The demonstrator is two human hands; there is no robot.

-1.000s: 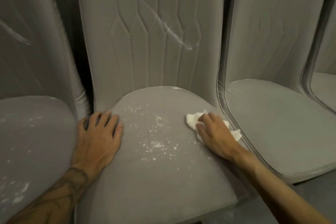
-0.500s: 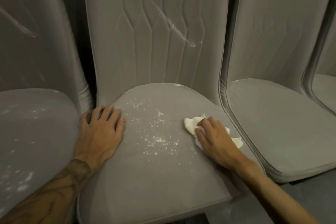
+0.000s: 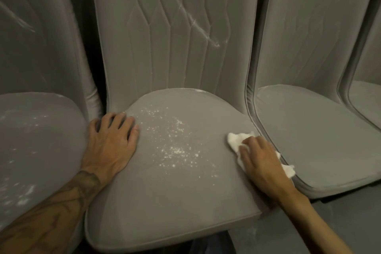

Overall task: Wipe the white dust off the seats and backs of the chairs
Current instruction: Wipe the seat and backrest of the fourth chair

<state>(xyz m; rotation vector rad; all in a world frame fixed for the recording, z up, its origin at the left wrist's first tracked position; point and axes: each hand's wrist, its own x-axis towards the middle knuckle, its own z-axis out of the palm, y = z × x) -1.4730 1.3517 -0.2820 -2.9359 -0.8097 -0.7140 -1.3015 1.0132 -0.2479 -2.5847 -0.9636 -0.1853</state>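
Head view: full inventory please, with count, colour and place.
Grey padded fabric chairs: four, grey, side by side; the far-right one is only a sliver.
White dust specks: many, white, on the middle seat; more on the left seat.
White dust streak: one, white, slanting across the middle chair's back.
Crumpled white cloth: one, white, on the right edge of the middle seat.
Dark grey floor: one, dark grey, lower right.
Left hand: one, flat on the middle seat's left edge.
Right hand: one, pressing on the cloth.
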